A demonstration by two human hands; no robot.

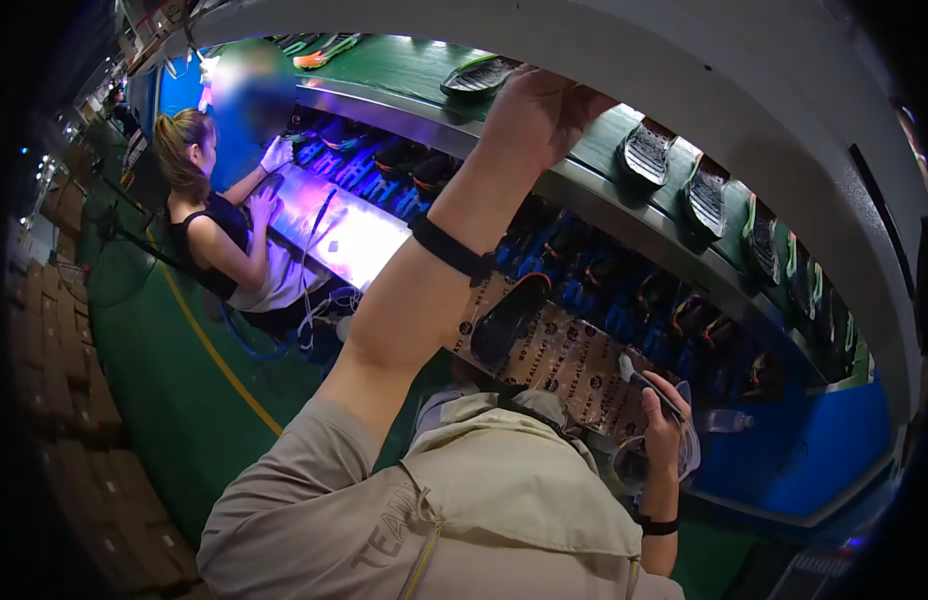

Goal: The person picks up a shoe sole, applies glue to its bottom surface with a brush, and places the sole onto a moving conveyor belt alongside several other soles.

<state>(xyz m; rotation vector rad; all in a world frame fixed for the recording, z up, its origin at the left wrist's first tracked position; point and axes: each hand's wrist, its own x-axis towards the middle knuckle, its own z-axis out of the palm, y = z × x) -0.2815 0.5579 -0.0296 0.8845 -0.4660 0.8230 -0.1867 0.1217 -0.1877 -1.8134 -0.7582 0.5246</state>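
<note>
Head view takes in the person's pale beige shirt (524,480) nearest, with the two bare arms reaching out from it. On the near right, the right hand (666,430) has its thumb and fingers closed around a slim, dark-handled brush (656,392), whose pale tip points left over the worktop. Just right of this hand stands a clear bottle (729,420), lying on its side on a blue surface (784,460).

Farther in, brown printed paper (569,375) covers the worktop. A dark shoe sole (511,320) with an orange edge at its far end lies at the left part of the paper, apart from the brush.

Beyond the worktop, blue racks (614,285) hold dark shoe parts. The left arm, with a black band (449,247) around it, stretches across to the far green belt (409,75). There the left hand (559,110) is partly hidden beneath a grey beam (684,50); I cannot tell whether its fingers are wide or narrow, or grip anything. Another dark sole (479,77) lies just left of it, and more soles (706,200) line the belt to the right.

At far left, a co-worker (209,235) sits at a brightly lit table (354,240).
</note>
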